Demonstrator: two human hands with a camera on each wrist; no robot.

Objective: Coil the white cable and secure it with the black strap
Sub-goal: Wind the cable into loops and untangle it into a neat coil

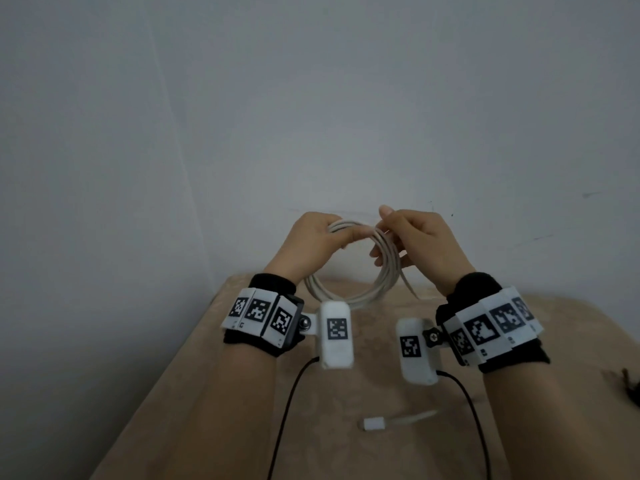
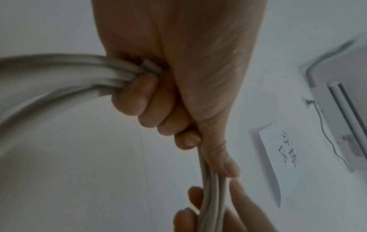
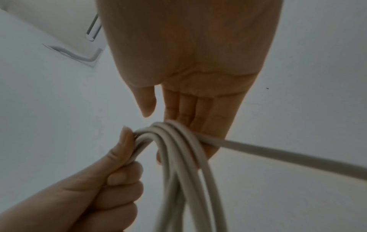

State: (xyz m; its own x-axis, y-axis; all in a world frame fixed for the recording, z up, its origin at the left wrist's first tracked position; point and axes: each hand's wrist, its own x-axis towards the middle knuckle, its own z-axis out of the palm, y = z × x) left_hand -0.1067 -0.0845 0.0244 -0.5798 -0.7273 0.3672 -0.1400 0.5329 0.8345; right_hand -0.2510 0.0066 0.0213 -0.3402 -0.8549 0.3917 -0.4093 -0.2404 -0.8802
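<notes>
I hold a white cable (image 1: 384, 282) in the air above the beige table as a round coil of several loops. My left hand (image 1: 311, 244) grips the coil's top left, fingers curled round the bundle (image 2: 59, 70) and thumb pressed along it (image 3: 127, 141). My right hand (image 1: 412, 237) is at the coil's top right; its fingers (image 3: 188, 109) lie nearly straight behind the loops (image 3: 178, 157), thumb clear. A loose strand (image 3: 288, 153) crosses those fingers and runs off right. The cable's white plug (image 1: 374, 424) lies on the table. A dark thing (image 1: 630, 386) at the right edge may be the strap.
The beige table (image 1: 242, 410) ends at a grey wall behind the hands. Two black leads (image 1: 287, 410) hang from the wrist cameras across the table. High on the wall are an air conditioner (image 2: 347, 102) and a paper note (image 2: 278, 157).
</notes>
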